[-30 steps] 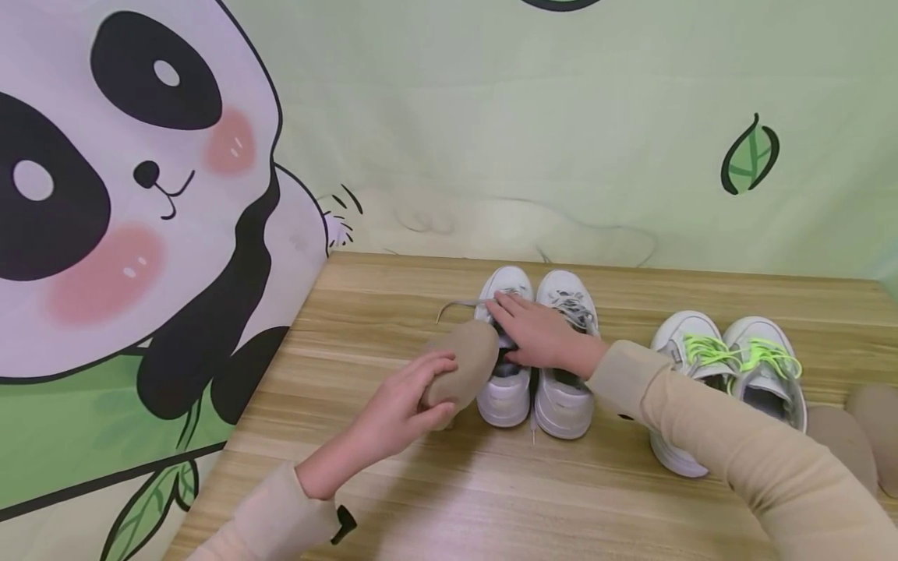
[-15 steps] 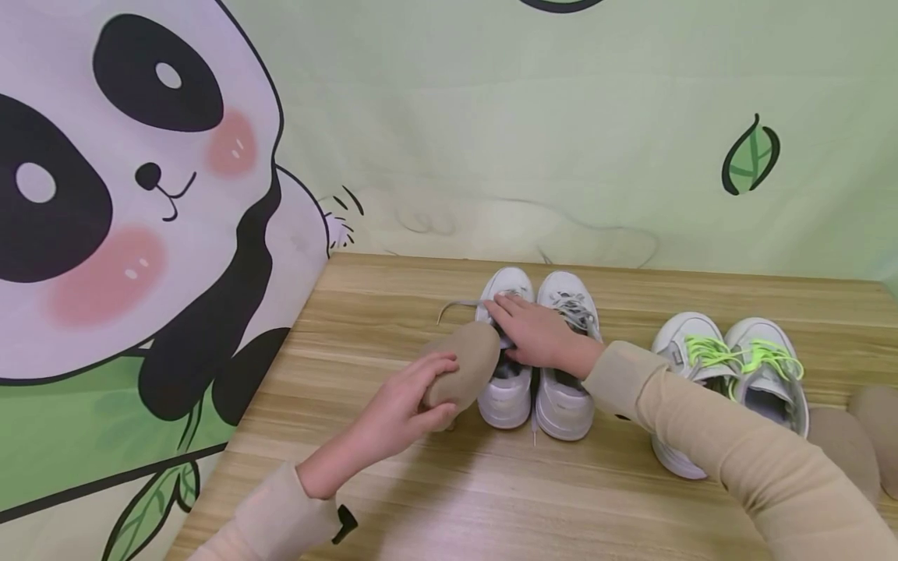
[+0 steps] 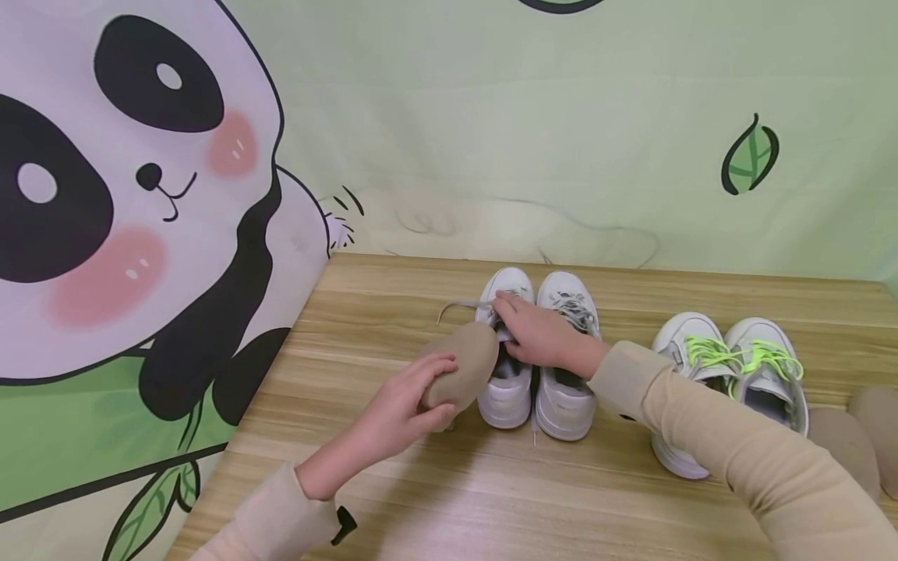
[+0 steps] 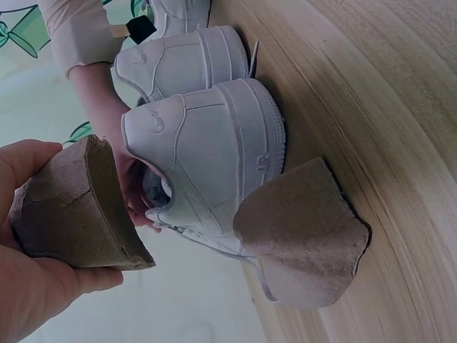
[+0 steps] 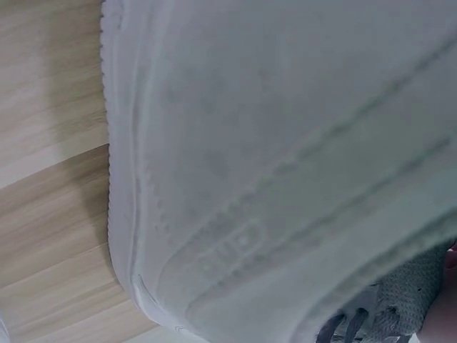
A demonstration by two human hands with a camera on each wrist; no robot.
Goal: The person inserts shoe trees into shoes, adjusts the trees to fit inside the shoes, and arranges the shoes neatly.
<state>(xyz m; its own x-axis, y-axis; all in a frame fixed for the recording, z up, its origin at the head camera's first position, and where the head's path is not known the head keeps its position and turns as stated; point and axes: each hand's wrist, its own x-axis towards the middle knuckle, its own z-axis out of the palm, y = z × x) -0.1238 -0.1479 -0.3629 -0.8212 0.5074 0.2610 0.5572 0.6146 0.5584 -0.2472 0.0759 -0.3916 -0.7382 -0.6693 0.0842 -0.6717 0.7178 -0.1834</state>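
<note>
My left hand point(image 3: 400, 409) holds a brown moulded-pulp shoe insert point(image 3: 468, 362), thumb and fingers on either side of its open end. The insert is up beside a white sneaker point(image 3: 505, 405) with grey laces. My right hand point(image 3: 543, 335) is at that sneaker's opening, its fingers curled at the tongue; the grip itself is partly hidden. The matching white sneaker point(image 3: 564, 417) stands close on its right, under my right wrist. Lying on the tabletop, a second pulp insert point(image 4: 307, 229) shows in the left wrist view. White shoe side point(image 5: 235, 128) fills most of the right wrist view.
Another pair of white sneakers point(image 3: 691, 323) with neon-green laces stands to the right, partly under my right sleeve. Two more brown inserts point(image 3: 838, 440) lie at the far right. A loose grey lace point(image 3: 459, 303) trails left over the wooden table point(image 3: 393, 288). A panda-print cloth backs it.
The fingers of my right hand have shifted slightly right and drawn closer together at the tongue. My left hand and its insert stay in place.
</note>
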